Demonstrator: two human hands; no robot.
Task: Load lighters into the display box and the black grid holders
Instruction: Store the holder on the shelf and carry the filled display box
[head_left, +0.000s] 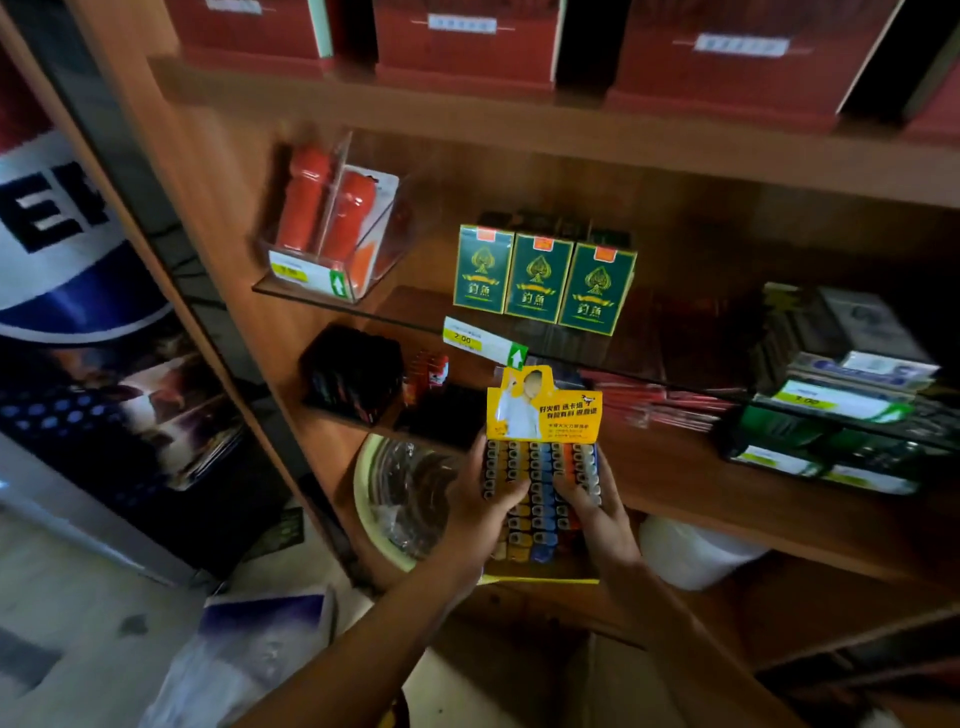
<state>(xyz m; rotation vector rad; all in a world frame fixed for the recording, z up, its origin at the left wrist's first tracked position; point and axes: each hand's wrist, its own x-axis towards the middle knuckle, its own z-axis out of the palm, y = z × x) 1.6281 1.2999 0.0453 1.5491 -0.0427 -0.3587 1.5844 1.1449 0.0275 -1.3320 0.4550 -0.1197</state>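
We hold the yellow display box (545, 415) in front of the shelf (727, 499), a little below the black grid holders (353, 374) that sit up and to the left. It is packed with upright lighters (540, 467) in tight rows. Our left hand (483, 499) grips the box's left side and our right hand (602, 514) grips the right, with digits of both curled over the lighter tops. We judge the cardboard to be thin and bendy, and the load fairly heavy for it, so it is best supported from the sides and underneath, never by the tall header card. The lighters look smooth, hard and slippery; we would pinch each by its metal cap and keep the box level so none slides out.
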